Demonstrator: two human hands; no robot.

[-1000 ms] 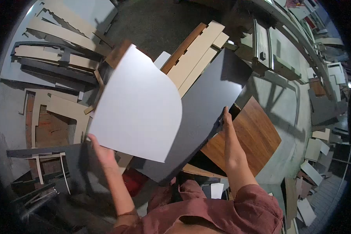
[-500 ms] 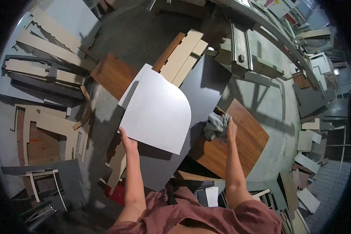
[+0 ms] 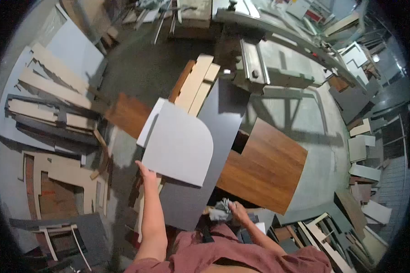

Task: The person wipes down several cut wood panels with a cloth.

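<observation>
My left hand (image 3: 146,171) grips the lower left corner of a white panel (image 3: 177,145) with one rounded corner. That panel lies over a second white piece (image 3: 151,123) and a dark grey board (image 3: 214,132). Close to my body, my right hand (image 3: 237,210) is closed on a crumpled grey cloth (image 3: 221,210). A brown wood-grain panel (image 3: 269,168) lies to the right of the grey board, above my right hand.
Cream strips (image 3: 197,86) lie beyond the white panel. Cut frames and offcuts (image 3: 64,177) fill the left side. A metal rail (image 3: 255,61) stands at the upper right, and stacked boards (image 3: 323,236) are at the lower right.
My right hand has moved from the brown panel down toward my body with the cloth. My left hand still holds the white panel, and the view has shifted.
</observation>
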